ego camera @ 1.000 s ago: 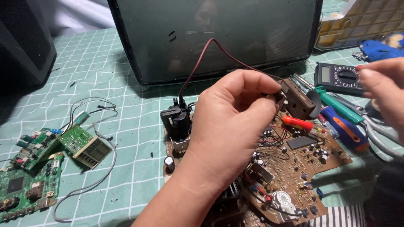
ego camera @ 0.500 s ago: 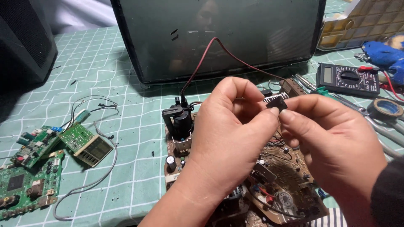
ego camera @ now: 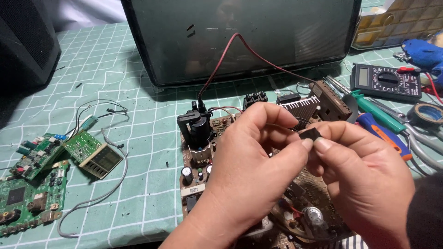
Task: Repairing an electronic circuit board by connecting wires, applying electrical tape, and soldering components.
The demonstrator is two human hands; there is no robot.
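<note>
I am pinching a small black component [ego camera: 309, 134] between the fingertips of both hands: my left hand [ego camera: 251, 168] is closing thumb and forefinger on its near edge, and my right hand [ego camera: 364, 177] is pressing its thumb and fingers against the other side. I am holding the part up in the air above the brown circuit board [ego camera: 198, 170], not touching it. I judge I am at the inspecting step, turning the piece to read its pins; any next move would call for a steady, light grip so nothing bends. On the board, just left of my hands, a black transformer [ego camera: 197, 130] is standing upright with a red wire [ego camera: 230, 50] rising toward the dark tube screen [ego camera: 240, 37]. Beyond my right hand, a multimeter [ego camera: 385, 82] and screwdrivers [ego camera: 378, 120] are lying on the green-checked counter [ego camera: 115, 92]; green boards [ego camera: 32, 184] are sitting well apart at the left.
</note>
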